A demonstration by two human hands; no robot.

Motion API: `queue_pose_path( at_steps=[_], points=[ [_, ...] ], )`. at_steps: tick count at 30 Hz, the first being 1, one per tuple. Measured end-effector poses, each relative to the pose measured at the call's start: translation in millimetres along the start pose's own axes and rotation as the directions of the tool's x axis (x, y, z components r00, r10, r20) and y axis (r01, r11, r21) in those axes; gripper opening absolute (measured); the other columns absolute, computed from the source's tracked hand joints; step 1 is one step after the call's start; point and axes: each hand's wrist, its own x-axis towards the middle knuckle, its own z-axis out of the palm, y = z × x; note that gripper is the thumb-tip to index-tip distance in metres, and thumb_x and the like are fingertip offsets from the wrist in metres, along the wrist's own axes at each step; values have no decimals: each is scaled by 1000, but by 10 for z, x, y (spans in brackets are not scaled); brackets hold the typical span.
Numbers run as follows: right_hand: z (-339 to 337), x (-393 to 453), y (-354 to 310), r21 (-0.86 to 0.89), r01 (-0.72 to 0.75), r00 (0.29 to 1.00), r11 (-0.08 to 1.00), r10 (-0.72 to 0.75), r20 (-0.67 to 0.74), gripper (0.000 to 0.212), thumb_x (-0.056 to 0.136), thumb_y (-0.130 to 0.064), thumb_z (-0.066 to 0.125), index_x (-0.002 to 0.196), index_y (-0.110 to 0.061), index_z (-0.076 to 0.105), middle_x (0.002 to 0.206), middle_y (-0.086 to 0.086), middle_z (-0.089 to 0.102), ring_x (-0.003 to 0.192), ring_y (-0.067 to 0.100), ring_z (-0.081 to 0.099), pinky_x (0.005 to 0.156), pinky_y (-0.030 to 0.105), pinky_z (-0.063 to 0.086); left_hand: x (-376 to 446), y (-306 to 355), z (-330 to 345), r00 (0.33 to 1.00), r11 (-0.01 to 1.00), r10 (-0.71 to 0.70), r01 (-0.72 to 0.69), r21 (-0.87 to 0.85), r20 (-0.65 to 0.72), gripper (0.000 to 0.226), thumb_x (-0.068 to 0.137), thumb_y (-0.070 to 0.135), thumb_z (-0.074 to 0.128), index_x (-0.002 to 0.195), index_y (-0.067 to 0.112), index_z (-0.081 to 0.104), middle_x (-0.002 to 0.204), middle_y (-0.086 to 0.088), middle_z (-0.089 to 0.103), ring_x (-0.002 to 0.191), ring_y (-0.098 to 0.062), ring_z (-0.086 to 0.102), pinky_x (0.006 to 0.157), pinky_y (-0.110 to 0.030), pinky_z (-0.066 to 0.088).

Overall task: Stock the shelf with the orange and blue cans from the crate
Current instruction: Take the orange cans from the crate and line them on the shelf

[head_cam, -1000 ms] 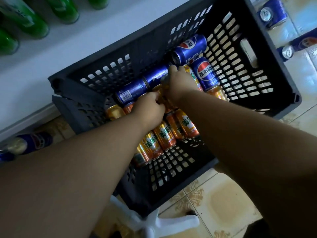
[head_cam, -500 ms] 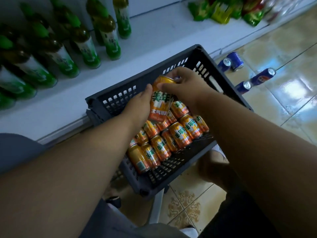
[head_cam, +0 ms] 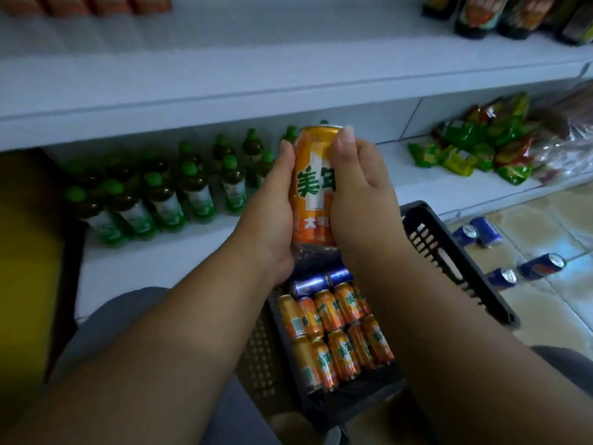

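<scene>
Orange metal shows between both palms: the left hand (head_cam: 272, 200) cups one side of an upright can (head_cam: 313, 184) and the right hand (head_cam: 359, 187) wraps the other, thumb up near the rim, so the two together grip it. It hangs in the air above the crate (head_cam: 449, 252), level with the lower shelf (head_cam: 154, 261) and not yet resting on anything.

Below the wrists the crate holds more orange cans (head_cam: 337, 335) lying in rows, with a couple of blue cans (head_cam: 321, 281) at the far end. Bare white shelf lies just ahead of the held can; green-capped bottles (head_cam: 154, 200) stand in ranks to its left, and green and red snack packets (head_cam: 475, 152) are piled to the right. Several other blue cans (head_cam: 526, 268) lie on the tiled floor (head_cam: 561, 316) beside the crate.

The likely trouble is in the set-down. The grip is on the sides only, so a slip while one hand lets go could drop the can back onto the others and dent it. Placed too far left, it could knock the nearest bottles. The loose floor cans could roll off or be kicked.

The can's label carries large green Chinese characters on white, partly covered by the right hand; smaller white characters below are half hidden. Bottle and packet labels are too blurred to read.
</scene>
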Motion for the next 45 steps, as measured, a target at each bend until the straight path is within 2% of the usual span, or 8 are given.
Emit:
queue_pose_path(
  at_steps=[11,17,22,28,31,35,37,45],
  points=[
    [683,176,-690,255,138,962,957,-191,194,42,100,-54,36,112,-28,67,97,-7,76,89,7,74,69,19,58,-132,1067,59,908,882,407,-360,305,-104,57,89,72,38,100,32,77,103,-5,77,96,-23,75,81,-40,57],
    [1139,707,-1018,123,283,913,951,-306,268,37,103,-52,38,121,-28,59,100,-9,73,90,0,71,74,23,58,196,1770,9,821,814,551,-489,313,-152,57,93,68,41,108,25,75,104,-3,77,97,-21,74,80,-40,58],
    [1449,1189,-1014,26,307,901,951,-300,313,38,102,-55,37,124,-28,54,101,-8,72,87,3,71,73,25,59,597,2036,-204,799,820,561,-501,277,-216,54,94,68,41,106,27,73,99,2,78,89,-17,76,61,-31,59],
    [1548,1822,-980,-188,390,852,902,-276,445,34,94,-52,59,120,-30,57,99,-11,72,88,3,70,77,28,57,1203,2361,-510,761,776,599,-476,413,-249,56,93,70,36,92,32,77,95,2,78,88,-19,76,85,-48,57],
    [1604,2145,-999,-321,426,844,846,-244,478,38,84,-49,73,114,-32,57,93,-17,68,84,1,65,65,16,47,1522,2530,-579,735,744,621,-444,499,-272,60,96,69,31,81,37,79,88,3,79,83,-16,76,80,-42,58],
    [1732,2543,-947,-368,397,886,841,-245,394,42,81,-42,78,115,-23,62,99,-6,70,89,12,68,71,26,55,1904,2644,-564,777,812,548,-404,422,-311,62,101,61,32,81,26,78,81,3,78,75,-15,76,63,-33,59],
    [1774,2705,-876,-329,367,897,870,-237,372,38,81,-38,79,114,-24,63,97,-6,71,89,11,69,66,21,53,2068,2649,-600,778,827,526,-374,420,-342,53,102,57,34,87,24,73,81,2,78,77,-17,76,71,-37,60],
    [1846,3371,-649,-353,325,942,878,-265,206,45,82,-32,80,118,-20,56,102,-7,66,87,6,62,58,17,42,2363,2634,-987,557,663,720,-378,646,-414,22,91,15,46,101,19,66,97,-2,69,99,-28,67,88,-42,54]
  ],
)
